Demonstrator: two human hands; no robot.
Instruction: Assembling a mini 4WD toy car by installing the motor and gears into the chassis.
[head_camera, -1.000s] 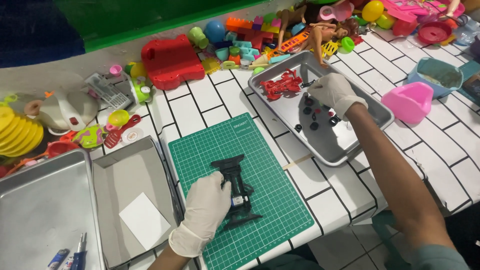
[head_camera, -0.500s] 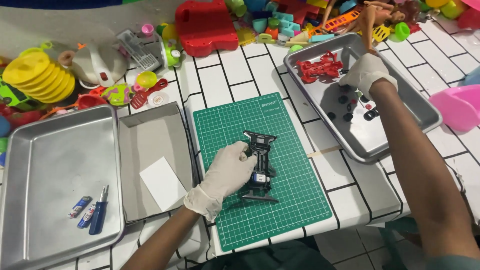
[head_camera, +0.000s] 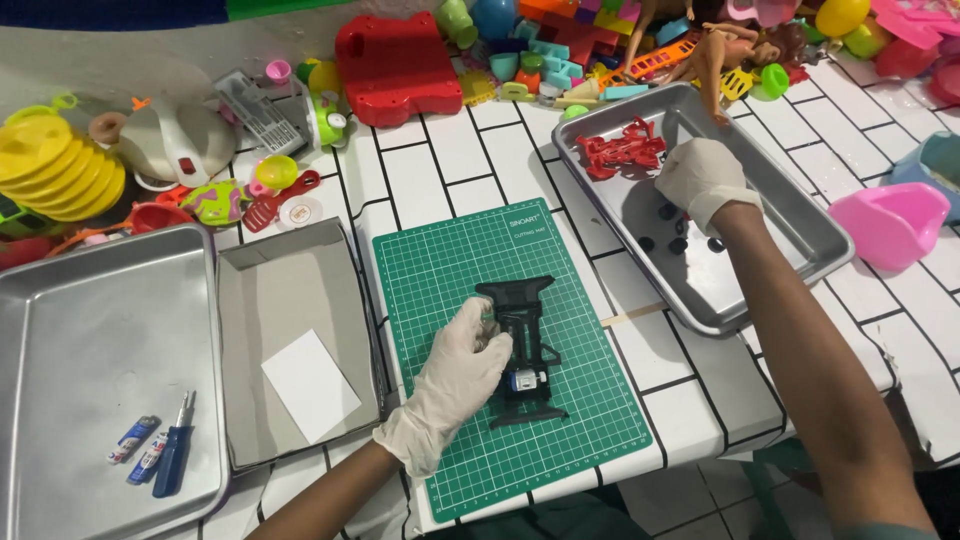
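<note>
Presently I see my gloved left hand (head_camera: 455, 385) grasping the black toy car chassis (head_camera: 520, 350) by its left side, where it lies flat on the green cutting mat (head_camera: 590, 440); my gloved right hand (head_camera: 700, 180) reaches into the metal tray (head_camera: 800, 215), fingers curled over the small black wheels (head_camera: 680, 243); whether they grip one I cannot tell; a red car shell (head_camera: 620, 150) lies just beside that hand.
</note>
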